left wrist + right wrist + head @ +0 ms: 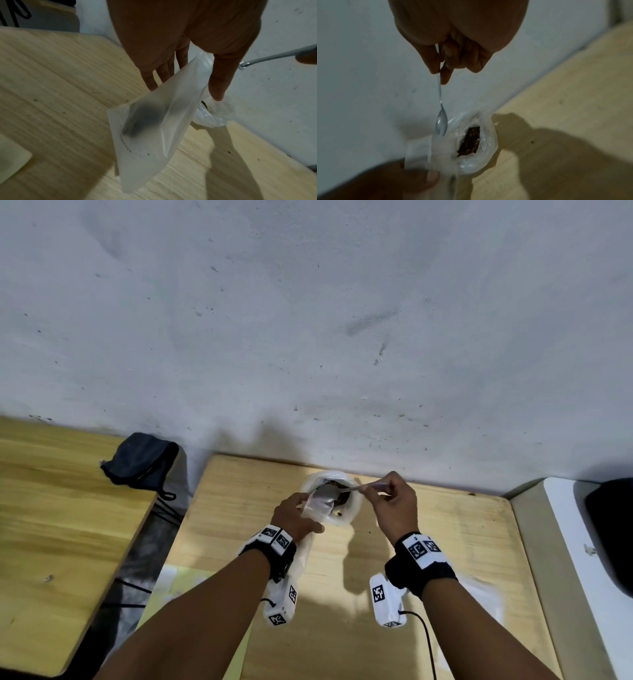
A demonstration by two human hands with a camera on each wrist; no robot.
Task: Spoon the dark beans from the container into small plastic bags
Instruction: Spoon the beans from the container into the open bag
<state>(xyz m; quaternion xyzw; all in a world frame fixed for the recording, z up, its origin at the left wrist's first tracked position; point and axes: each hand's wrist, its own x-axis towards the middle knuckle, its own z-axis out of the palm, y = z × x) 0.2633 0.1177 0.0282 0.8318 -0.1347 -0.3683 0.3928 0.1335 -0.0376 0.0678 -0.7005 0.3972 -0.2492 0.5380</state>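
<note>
- Wooden table [428, 542], pale wall behind.
- Left hand [294, 517] pinches the small bag [145, 128] — thumb against fingers at its mouth.
- Right hand [397, 508] pinches the spoon [441, 112] handle, bowl at the bag's mouth beside the bean container [474, 142].

Bare forearms wear black wrist straps [420, 571] with white coded marker blocks [278, 539]; a black cable [426, 642] trails lower right.

Three views on one corner of the surface [428, 542]

The head camera looks steeply down from above; each wrist camera looks along its own hand, very close, toward the wall [308, 320]; all three share the small bag [154, 128].
</note>
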